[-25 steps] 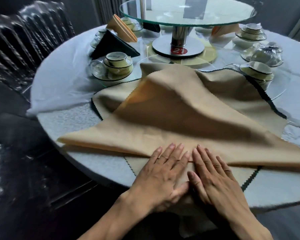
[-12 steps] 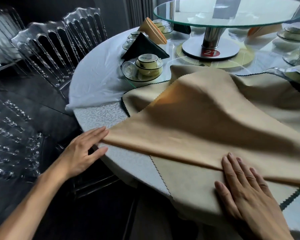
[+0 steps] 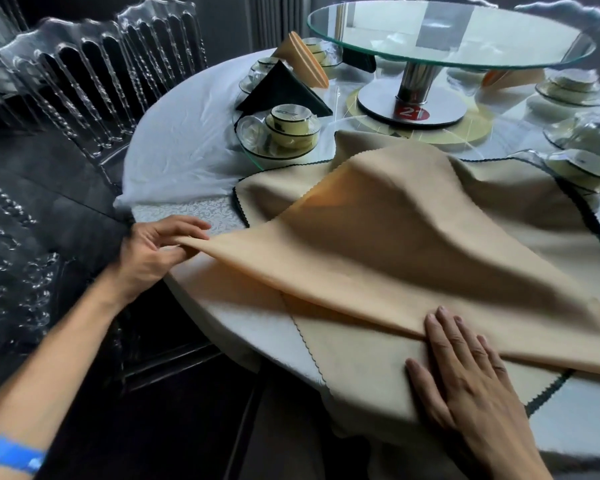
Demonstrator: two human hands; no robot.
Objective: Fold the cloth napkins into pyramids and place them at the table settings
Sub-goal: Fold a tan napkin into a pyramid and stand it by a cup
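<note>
Tan cloth napkin (image 3: 378,251) lies folded over on the near side of the round tabletop (image 3: 174,147), fold line running along the near edge. Left hand (image 3: 153,251) at the napkin's left corner, grip pinching the tip between thumb and fingers. Right hand (image 3: 465,372) flat on the fold, grip spread, fingers straight, pressing down. Folded dark green pyramid napkin (image 3: 281,90) stands behind a wrapped cup set (image 3: 284,133).
</note>
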